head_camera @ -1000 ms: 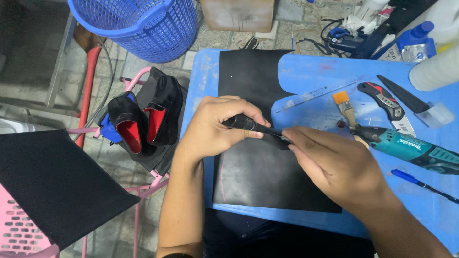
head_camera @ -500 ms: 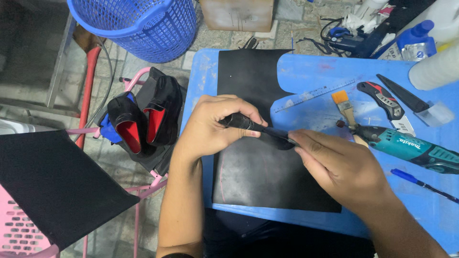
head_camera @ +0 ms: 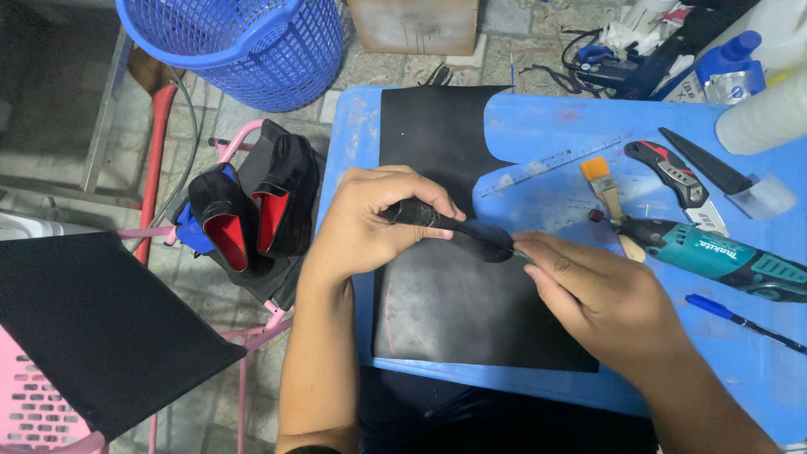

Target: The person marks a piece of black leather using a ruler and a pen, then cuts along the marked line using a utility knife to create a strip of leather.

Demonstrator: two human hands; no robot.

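The small black piece (head_camera: 471, 233), a narrow dark strip of soft-looking material, is being held between both hands just above the black sheet (head_camera: 454, 311) that is lying on the blue table (head_camera: 555, 126); the left hand (head_camera: 374, 223) is wrapping its fingers (head_camera: 424, 195) tightly around the thicker left end of the piece, closed on it, while the right hand (head_camera: 605, 298) is pinching the thinner right end with its fingertips (head_camera: 538, 248) pressed together on it; compared with the frames from a second and half a second ago, both hands are staying in almost the same spot over the sheet, the right hand is sitting only slightly lower and closer to the near edge, and the piece is looking a little more stretched out between them; to the right of the hands a teal rotary tool (head_camera: 723, 256) is lying on the table, touching a small paintbrush (head_camera: 607, 189) with an orange ferrule; a black and red utility knife (head_camera: 672, 175) is resting just beyond it, and a blue pen (head_camera: 740, 318) is lying nearer the right edge; a clear ruler (head_camera: 546, 164) is lying beside the sheet; off the table to the left, black shoe parts with red lining (head_camera: 252, 210) are sitting on a pink stool (head_camera: 252, 332), and a blue basket (head_camera: 235, 46) is standing on the floor.
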